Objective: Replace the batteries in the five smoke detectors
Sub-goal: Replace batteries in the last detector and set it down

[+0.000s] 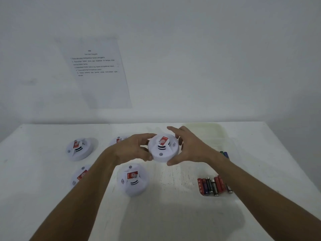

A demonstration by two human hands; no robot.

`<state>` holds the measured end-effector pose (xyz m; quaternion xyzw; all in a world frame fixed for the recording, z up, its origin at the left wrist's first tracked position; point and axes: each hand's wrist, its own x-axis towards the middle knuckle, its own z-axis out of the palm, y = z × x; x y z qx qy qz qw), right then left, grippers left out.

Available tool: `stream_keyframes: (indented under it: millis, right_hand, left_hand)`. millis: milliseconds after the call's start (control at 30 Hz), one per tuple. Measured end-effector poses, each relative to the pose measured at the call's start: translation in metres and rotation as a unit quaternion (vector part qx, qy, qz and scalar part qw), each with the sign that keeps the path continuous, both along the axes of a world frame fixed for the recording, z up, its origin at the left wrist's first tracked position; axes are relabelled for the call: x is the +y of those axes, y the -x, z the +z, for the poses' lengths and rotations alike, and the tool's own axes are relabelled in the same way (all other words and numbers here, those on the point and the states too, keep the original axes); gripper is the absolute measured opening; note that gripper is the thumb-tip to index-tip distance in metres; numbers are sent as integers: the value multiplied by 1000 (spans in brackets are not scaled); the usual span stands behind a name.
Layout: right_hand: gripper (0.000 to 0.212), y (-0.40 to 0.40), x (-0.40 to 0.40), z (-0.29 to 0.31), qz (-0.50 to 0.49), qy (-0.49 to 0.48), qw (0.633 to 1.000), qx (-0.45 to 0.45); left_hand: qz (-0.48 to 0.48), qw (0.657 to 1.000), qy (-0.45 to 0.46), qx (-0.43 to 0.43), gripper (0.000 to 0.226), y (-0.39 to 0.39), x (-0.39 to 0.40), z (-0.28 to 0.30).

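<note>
A white round smoke detector [163,150] with a red label is held above the table between both hands. My left hand [134,149] grips its left rim with curled fingers. My right hand [189,146] cups its right rim, thumb below and fingers over the far edge. Another detector [132,180] lies on the table just below the held one. Two more lie at the left [79,148] [80,176], and one [118,140] shows partly behind my left hand. A row of several red and dark batteries [212,186] lies at the right.
A clear plastic tray [208,133] stands at the back right, with a few green and blue batteries [225,153] beside my right wrist. A printed instruction sheet [97,72] hangs on the wall. The white table [173,214] ends at the wall.
</note>
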<state>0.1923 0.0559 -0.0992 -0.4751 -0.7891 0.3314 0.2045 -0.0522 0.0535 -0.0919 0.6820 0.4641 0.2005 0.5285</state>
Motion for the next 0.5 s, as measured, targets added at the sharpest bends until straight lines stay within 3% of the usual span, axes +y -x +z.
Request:
stream_keyframes:
  millis: [67, 167, 267, 367, 433, 500]
  right_hand:
    - [119, -7, -17, 7, 14, 1, 1000, 20]
    - [99, -18, -41, 8, 39, -15, 998, 46]
    - [96, -32, -61, 7, 1, -17, 996, 85]
    - [93, -47, -78, 5, -43, 44, 987, 151]
    - [93, -54, -88, 6, -53, 106, 972, 201]
    - [92, -58, -97, 8, -41, 146, 962, 227]
  left_hand:
    - [-40, 998, 10, -43, 69, -6, -13, 13]
    - [-59, 995, 24, -83, 70, -19, -28, 21]
    - [21, 988, 49, -142, 73, -34, -48, 13]
    - [88, 973, 52, -209, 59, -49, -77, -2]
    - [109, 973, 28, -201, 57, -58, -91, -11]
    - [114, 986, -49, -115, 62, -66, -102, -16]
